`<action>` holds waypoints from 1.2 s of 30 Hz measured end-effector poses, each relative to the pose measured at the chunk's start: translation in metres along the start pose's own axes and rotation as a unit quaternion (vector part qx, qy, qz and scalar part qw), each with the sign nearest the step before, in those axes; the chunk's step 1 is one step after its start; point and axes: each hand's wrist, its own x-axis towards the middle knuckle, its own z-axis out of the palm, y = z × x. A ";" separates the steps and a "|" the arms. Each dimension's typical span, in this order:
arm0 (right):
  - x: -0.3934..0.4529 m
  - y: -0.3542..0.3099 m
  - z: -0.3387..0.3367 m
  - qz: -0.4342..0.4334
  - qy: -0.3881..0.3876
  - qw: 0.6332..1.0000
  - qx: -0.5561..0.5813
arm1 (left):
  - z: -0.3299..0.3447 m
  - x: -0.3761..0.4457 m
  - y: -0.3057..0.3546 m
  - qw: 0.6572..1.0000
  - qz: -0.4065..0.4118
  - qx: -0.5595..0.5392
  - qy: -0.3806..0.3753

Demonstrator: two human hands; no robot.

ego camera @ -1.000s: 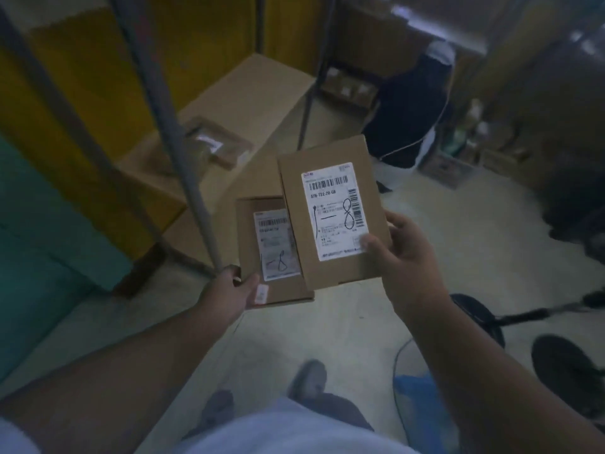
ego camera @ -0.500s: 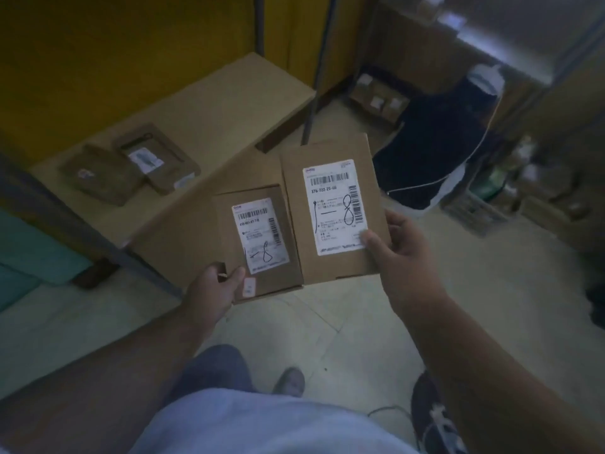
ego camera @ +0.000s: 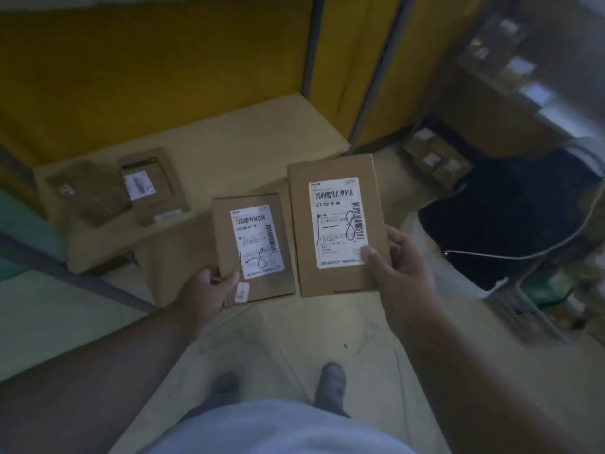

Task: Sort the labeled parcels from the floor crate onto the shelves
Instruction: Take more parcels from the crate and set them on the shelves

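Both parcels have separated slightly; side by side now. Left hand (ego camera: 204, 290) grips the smaller parcel (ego camera: 253, 247) at its lower corner; right hand (ego camera: 397, 260) pinches the larger parcel (ego camera: 334, 224), above the floor, before a low shelf (ego camera: 229, 139) holding two more parcels (ego camera: 150, 185).

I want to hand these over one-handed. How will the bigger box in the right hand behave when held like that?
The bigger box looks stiff: its flat cardboard faces and straight edges show no sag. It is probably light, since the right hand holds it by one lower corner, thumb on the label. The label may be a little slippery under the thumb.
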 end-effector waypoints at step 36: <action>0.305 0.406 0.253 0.038 -0.278 0.938 -0.205 | 0.010 0.328 -0.296 0.893 -0.231 -0.276 0.271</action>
